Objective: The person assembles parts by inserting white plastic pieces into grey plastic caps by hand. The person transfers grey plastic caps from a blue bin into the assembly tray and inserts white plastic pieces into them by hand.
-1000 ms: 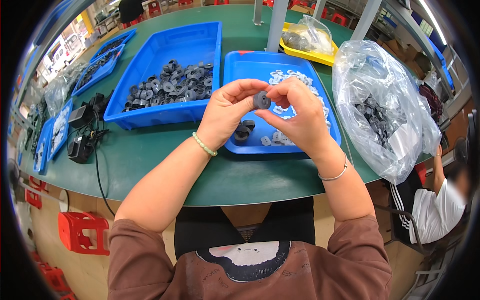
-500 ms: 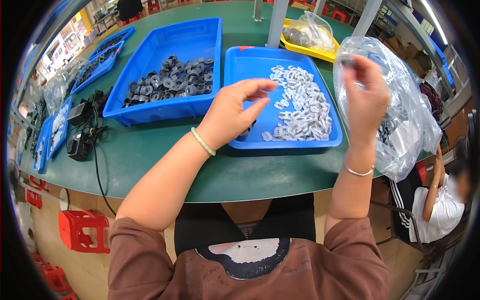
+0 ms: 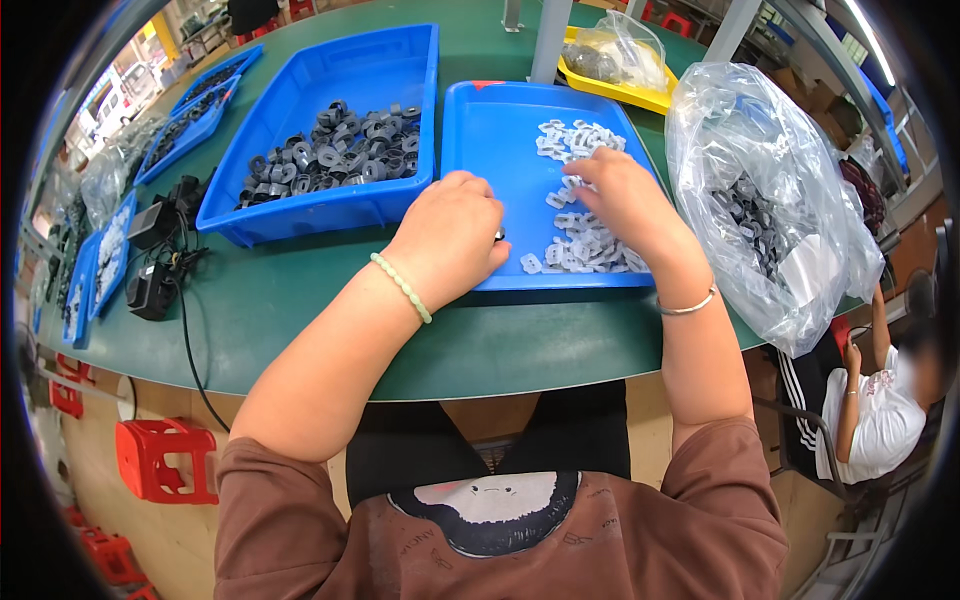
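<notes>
My left hand [image 3: 450, 238] is closed at the near left corner of a shallow blue tray [image 3: 500, 130]. A bit of a small dark part [image 3: 500, 234] shows between its thumb and fingers; most of it is hidden. In the tray, my right hand [image 3: 630, 208] reaches over small white plastic pieces [image 3: 585, 240]. Its curled thumb and fingertips are around a white piece [image 3: 571, 184], though the contact is hard to see. To the left of my left hand stands a deeper blue bin [image 3: 300, 215] holding many dark grey plastic rings [image 3: 340, 145].
A clear plastic bag [image 3: 700, 110] with dark grey parts lies right of the tray. Behind it is a yellow tray [image 3: 640, 98] with a bag inside. Black adapters [image 3: 152, 290] with a cable sit at left. A person [image 3: 875, 410] sits at the far right.
My right hand has come down and left from beside the clear bag, where it held a small dark part, to the white pieces. My left hand's fingers, apart before, have closed.
</notes>
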`<act>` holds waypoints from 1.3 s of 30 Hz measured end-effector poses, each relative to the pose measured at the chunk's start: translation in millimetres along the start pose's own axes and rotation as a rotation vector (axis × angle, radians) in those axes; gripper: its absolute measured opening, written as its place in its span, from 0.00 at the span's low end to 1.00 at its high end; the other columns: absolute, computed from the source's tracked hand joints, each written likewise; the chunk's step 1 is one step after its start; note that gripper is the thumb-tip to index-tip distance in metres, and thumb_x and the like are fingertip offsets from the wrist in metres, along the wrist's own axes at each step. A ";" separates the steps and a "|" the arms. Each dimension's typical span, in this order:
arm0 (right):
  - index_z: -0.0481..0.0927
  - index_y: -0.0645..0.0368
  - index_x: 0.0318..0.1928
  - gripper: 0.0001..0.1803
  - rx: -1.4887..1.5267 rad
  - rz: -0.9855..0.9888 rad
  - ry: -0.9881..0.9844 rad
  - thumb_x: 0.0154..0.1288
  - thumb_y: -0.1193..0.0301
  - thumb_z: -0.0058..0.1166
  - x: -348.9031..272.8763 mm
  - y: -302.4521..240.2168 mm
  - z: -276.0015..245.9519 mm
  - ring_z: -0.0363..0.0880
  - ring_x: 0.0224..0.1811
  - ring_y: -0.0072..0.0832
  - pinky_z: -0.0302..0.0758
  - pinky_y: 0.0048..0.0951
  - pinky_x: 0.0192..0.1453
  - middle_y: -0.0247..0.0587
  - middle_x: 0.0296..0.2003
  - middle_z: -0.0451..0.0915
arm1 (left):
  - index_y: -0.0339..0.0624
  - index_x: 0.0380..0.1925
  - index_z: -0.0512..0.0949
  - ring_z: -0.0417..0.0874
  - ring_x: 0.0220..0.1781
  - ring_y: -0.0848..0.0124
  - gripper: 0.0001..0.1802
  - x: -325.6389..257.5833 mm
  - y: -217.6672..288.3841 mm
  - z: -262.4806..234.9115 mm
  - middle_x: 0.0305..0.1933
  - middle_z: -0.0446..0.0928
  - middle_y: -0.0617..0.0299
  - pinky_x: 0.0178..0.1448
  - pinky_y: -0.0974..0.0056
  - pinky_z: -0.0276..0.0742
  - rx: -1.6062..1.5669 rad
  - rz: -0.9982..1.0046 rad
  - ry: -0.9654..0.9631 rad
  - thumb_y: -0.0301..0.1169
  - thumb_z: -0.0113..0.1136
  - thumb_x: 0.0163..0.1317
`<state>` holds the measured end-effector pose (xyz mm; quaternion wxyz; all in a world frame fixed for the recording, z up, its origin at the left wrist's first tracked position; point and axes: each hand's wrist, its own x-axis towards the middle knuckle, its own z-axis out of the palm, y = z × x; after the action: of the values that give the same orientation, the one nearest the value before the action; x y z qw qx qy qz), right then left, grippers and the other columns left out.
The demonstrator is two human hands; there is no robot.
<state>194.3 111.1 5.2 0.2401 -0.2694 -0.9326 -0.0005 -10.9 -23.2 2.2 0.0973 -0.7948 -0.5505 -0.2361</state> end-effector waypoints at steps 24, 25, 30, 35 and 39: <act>0.83 0.66 0.40 0.05 0.854 0.125 0.159 0.62 0.79 0.60 7.0 -47.5 -11.0 0.80 0.35 0.22 0.78 0.22 0.41 0.37 0.33 0.81 | 0.34 0.54 0.71 0.82 0.50 0.74 0.19 15.3 5.7 8.2 0.51 0.77 0.58 0.53 0.73 0.77 -1.227 -0.494 0.070 0.21 0.60 0.64; 0.83 0.66 0.40 0.05 0.854 0.125 0.160 0.62 0.79 0.60 7.0 -49.2 -10.6 0.80 0.35 0.22 0.78 0.22 0.41 0.37 0.33 0.81 | 0.34 0.54 0.71 0.81 0.51 0.74 0.19 15.4 4.6 8.5 0.51 0.77 0.58 0.53 0.73 0.77 -1.239 -0.495 0.071 0.20 0.60 0.63; 0.83 0.66 0.38 0.05 0.721 0.097 0.207 0.60 0.82 0.60 6.2 -53.9 -9.5 0.81 0.34 0.23 0.78 0.24 0.41 0.39 0.33 0.82 | 0.34 0.54 0.71 0.80 0.53 0.74 0.19 15.2 1.1 14.5 0.51 0.77 0.58 0.55 0.72 0.77 -1.245 -0.435 0.091 0.19 0.60 0.63; 0.83 0.65 0.38 0.05 0.864 0.229 0.137 0.59 0.80 0.62 6.3 -57.2 -12.3 0.81 0.32 0.25 0.78 0.24 0.39 0.41 0.33 0.83 | 0.34 0.53 0.74 0.82 0.50 0.74 0.19 15.8 3.3 13.9 0.49 0.79 0.57 0.55 0.70 0.79 -1.311 -0.467 0.116 0.18 0.61 0.61; 0.82 0.66 0.37 0.06 0.660 0.173 0.236 0.59 0.78 0.62 6.4 -60.7 -9.2 0.80 0.31 0.24 0.77 0.25 0.36 0.41 0.32 0.83 | 0.34 0.54 0.74 0.81 0.50 0.74 0.20 16.2 2.0 13.1 0.50 0.79 0.57 0.55 0.70 0.79 -1.317 -0.480 0.107 0.18 0.61 0.61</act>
<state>163.2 61.2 23.9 0.4194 -0.2536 -0.8221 0.2897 -1.0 -5.1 -1.2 -0.4320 -0.5322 -0.4479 -0.5741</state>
